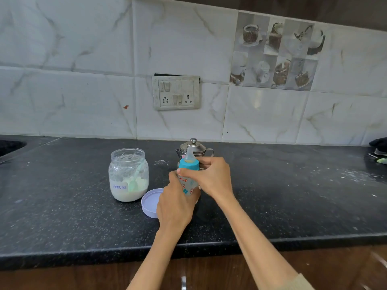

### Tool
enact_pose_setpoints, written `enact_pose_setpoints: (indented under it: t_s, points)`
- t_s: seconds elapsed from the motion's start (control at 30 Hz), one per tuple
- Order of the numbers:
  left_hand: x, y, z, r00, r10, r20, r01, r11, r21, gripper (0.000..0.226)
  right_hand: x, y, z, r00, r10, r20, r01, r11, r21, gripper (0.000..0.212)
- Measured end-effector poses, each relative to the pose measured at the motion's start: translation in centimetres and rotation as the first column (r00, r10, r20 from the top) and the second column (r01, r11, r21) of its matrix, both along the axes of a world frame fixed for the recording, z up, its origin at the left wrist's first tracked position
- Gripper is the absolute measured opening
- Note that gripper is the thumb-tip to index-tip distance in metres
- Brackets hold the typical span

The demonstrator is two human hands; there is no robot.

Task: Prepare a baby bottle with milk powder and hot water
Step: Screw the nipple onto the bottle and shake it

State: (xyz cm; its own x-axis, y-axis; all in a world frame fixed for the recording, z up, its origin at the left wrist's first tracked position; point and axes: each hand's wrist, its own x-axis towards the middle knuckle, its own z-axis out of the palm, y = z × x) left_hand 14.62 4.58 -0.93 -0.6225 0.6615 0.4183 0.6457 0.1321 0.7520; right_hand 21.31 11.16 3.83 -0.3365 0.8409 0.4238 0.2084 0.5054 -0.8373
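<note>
A small baby bottle (187, 183) with printed flowers stands upright on the black counter (272, 195). My left hand (174, 204) wraps its lower body. My right hand (211, 176) grips its blue collar (188, 164), which carries a clear teat (190, 154). To the left stands an uncapped glass jar (128, 174) of white milk powder with a pale green scoop (134, 181) inside. The jar's lilac lid (151, 203) lies upturned beside my left hand. A steel kettle (193, 147) with a knobbed lid sits just behind the bottle, partly hidden.
Spilled powder specks dot the counter behind the bottle and at the far right. A sink edge (10, 149) shows at the far left. Dark cloth and a green item (379, 153) lie at the far right. A wall socket plate (176, 93) is on the tiled wall.
</note>
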Motion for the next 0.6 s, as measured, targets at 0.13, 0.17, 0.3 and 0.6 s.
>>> enact_pose_setpoints:
  t_s: [0.13, 0.17, 0.3, 0.6]
  points:
    - [0.1, -0.4, 0.1, 1.000, -0.018, 0.003, 0.018, 1.000, -0.010, 0.049, 1.0, 0.0, 0.1, 0.988, 0.145, 0.047, -0.144, 0.989, -0.033, 0.056]
    - [0.1, -0.5, 0.1, 1.000, -0.027, 0.005, 0.027, 1.000, -0.005, 0.049, 1.7, 0.5, 0.1, 0.973, 0.232, 0.007, -0.231, 0.970, -0.074, 0.057]
    - [-0.1, -0.6, 0.2, 0.999, -0.048, 0.010, 0.048, 0.999, 0.000, 0.051, 3.7, 3.9, -1.6, 0.975, -0.027, -0.223, 0.007, 0.996, -0.091, 0.062]
    - [0.0, -0.5, 0.1, 0.999, -0.041, 0.017, 0.041, 0.999, -0.002, 0.053, 2.7, 6.6, -3.8, 0.946, -0.191, 0.263, 0.193, 0.981, 0.018, 0.061]
